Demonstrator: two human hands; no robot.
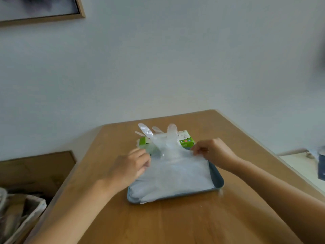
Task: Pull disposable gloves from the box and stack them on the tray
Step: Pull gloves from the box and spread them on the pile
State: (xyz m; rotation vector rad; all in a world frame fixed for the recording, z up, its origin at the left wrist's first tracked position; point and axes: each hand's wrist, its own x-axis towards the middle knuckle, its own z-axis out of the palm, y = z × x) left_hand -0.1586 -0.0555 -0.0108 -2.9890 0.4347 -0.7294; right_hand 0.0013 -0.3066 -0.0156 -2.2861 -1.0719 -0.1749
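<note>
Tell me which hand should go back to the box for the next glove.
Right, by a little. The right hand pinches the glove right beside the green box. The left hand grips it nearer the person, beside the stack on the tray. Both must let go first.

The glove pinched in my left hand and my right hand is thin, see-through plastic film, crinkled and faintly shiny. The stack under it is the same film, cloudy white where the layers overlap. My tray looks like smooth grey-blue plastic with a matt finish. The box is printed green and white cardboard, slightly glossy. My table is brown wood with a fine grain and a soft sheen. The wall is matt, the picture frame pale wood.
</note>
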